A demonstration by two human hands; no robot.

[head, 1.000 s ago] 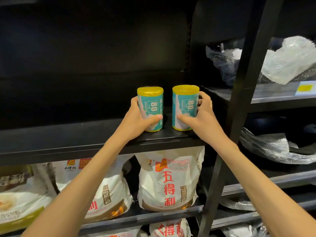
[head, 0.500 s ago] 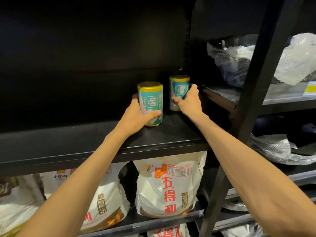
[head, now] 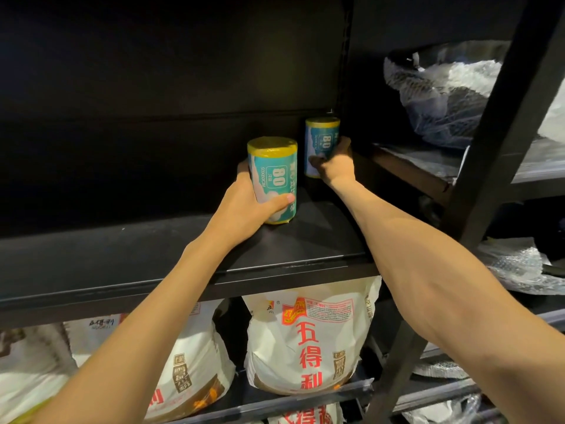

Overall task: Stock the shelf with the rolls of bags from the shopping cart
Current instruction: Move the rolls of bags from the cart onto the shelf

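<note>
The left hand (head: 244, 206) is gripping 1 roll (head: 272, 179) upright near the middle of the black shelf (head: 183, 255). Farther right, the right hand (head: 334, 162) is clasping the other roll (head: 321, 145) in the far corner. Both are standing on the shelf but not released; the cart is out of view.

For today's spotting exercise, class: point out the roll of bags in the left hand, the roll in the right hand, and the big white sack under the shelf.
left roll (head: 275, 179), head view, on its teal label.
right roll (head: 321, 142), head view, on its label.
white sack (head: 308, 347), head view, on the red lettering.
</note>
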